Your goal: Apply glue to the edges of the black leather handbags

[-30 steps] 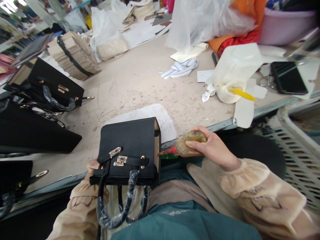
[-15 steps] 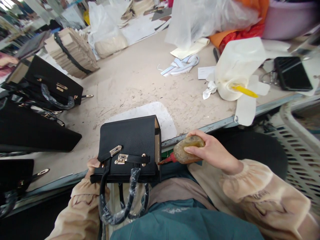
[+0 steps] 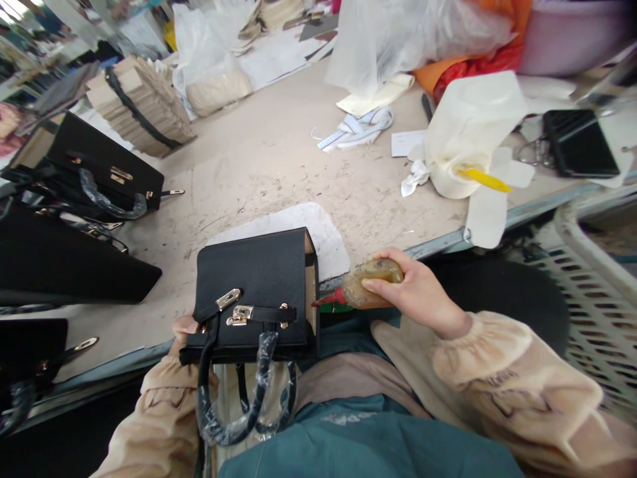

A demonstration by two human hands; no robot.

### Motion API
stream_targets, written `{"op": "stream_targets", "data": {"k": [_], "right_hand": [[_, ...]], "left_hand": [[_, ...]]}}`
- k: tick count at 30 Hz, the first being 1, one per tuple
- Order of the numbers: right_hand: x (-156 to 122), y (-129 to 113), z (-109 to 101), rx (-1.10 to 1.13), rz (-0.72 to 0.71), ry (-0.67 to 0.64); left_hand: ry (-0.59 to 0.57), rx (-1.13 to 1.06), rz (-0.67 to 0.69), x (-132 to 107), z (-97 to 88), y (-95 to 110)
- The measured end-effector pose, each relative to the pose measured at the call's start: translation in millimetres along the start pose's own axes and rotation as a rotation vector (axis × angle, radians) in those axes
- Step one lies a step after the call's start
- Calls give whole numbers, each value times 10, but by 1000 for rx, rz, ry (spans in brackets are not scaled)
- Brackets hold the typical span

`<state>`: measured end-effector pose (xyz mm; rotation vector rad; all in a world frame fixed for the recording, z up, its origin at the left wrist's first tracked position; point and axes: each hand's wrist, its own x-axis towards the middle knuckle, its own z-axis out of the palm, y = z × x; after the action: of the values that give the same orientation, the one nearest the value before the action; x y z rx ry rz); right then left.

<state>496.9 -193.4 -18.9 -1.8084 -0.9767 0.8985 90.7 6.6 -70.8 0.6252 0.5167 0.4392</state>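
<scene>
A black handbag [image 3: 253, 272] with gold hardware lies at the table's front edge, its plastic-wrapped handles hanging toward my lap. At its left side my left hand [image 3: 185, 326] grips it; most of the fingers are hidden behind the bag. My right hand [image 3: 411, 289] is wrapped round a stained, amber squeeze bottle [image 3: 365, 284] with a red nozzle. The nozzle's dark tip points left and reaches the bag's beige-lined right side; whether it touches I cannot tell. A white sheet [image 3: 326, 232] lies partly under the bag.
More black handbags [image 3: 107, 166] stand at the left. Behind them is a strapped stack of beige pieces [image 3: 137, 103]. A measuring tape [image 3: 358, 126], a white plastic jug [image 3: 470, 133] with a yellow handle in it and a phone [image 3: 580, 143] lie to the right. A slatted plastic basket [image 3: 597, 299] stands beside the table.
My right hand has moved the squeeze bottle slightly up along the bag's right side, so the nozzle tip sits higher on that edge. My left hand and the handbag have hardly moved.
</scene>
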Motion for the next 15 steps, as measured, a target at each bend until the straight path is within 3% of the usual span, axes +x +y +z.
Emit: {"op": "stream_targets", "data": {"k": [3, 8, 12, 15], "right_hand": [[-7, 7, -11, 5, -1, -12], [-128, -44, -46, -5, 5, -100], [-208, -73, -68, 2, 8, -138], [-170, -9, -71, 130, 82, -71]], "left_hand": [[50, 56, -4, -3, 45, 5], [256, 110, -8, -31, 65, 6], [279, 104, 28, -51, -49, -19], [292, 68, 24, -49, -137, -39]]}}
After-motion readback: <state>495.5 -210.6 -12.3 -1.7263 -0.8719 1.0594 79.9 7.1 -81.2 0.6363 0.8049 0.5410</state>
